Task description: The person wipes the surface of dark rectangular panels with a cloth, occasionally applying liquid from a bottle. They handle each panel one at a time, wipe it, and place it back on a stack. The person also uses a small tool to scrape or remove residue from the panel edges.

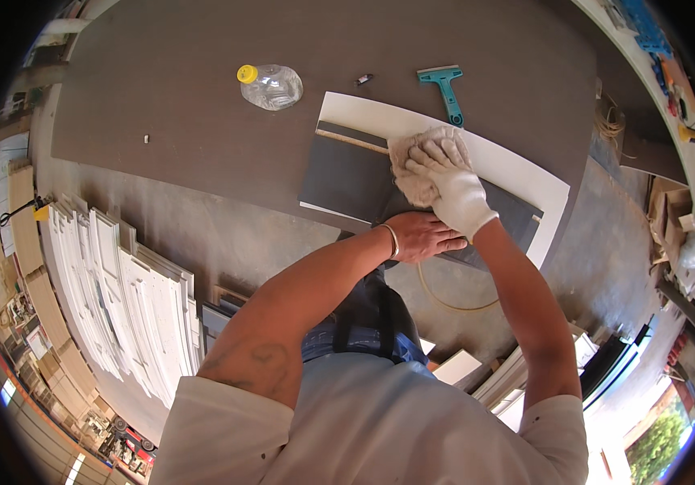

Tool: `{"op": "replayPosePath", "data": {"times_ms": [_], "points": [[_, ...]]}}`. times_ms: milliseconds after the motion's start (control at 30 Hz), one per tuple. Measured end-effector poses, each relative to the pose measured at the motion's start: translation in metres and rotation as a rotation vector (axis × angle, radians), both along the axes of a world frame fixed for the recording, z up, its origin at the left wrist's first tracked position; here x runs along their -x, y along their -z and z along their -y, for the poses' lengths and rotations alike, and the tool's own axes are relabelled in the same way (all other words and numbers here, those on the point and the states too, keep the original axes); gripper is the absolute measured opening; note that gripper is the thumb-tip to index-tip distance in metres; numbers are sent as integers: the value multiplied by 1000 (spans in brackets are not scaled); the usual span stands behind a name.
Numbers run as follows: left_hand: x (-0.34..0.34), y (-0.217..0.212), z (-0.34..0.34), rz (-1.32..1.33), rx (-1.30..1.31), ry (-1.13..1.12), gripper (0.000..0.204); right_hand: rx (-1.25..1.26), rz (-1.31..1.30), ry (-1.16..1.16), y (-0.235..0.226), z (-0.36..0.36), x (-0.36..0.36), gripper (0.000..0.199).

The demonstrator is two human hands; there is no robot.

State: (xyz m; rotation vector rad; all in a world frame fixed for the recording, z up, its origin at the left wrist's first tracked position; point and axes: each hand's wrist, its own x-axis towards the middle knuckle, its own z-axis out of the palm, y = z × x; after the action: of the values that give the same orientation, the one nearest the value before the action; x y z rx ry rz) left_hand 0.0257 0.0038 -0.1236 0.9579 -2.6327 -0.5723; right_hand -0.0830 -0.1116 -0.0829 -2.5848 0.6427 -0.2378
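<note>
A dark grey panel (339, 179) lies over a larger white board (355, 107) at the near edge of the brown table. My right hand (454, 184), in a white glove, presses a dirty beige rag (412, 182) against the panel's middle, its fingers spread over the cloth. My bare left hand (424, 236) rests flat near the panel's front edge, just below the glove, fingers stretched out and holding nothing. A teal scraper (447, 89) with a wide blade lies beyond the white board. To its left is a clear plastic bottle (274, 87) with a yellow cap, lying tilted.
The brown table (177, 81) stretches away ahead, with a small dark object (364, 79) and a small white bit (146, 139) on it. Stacked white strips (113, 283) stand at the left. A thin hose (452, 307) loops below the table edge; cardboard boxes (671, 218) sit at the right.
</note>
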Motion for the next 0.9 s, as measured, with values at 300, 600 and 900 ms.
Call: {"op": "replayPosePath", "data": {"times_ms": [300, 600, 900], "points": [[6, 5, 2, 234, 3, 62, 60, -2, -157, 12, 26, 17, 69, 57], [8, -5, 8, 132, -209, -3, 68, -59, -584, 481, 55, -131, 199, 62], [-23, -54, 160, 689, -559, -256, 58, -275, -515, 597, -1, -158, 105, 70]]}}
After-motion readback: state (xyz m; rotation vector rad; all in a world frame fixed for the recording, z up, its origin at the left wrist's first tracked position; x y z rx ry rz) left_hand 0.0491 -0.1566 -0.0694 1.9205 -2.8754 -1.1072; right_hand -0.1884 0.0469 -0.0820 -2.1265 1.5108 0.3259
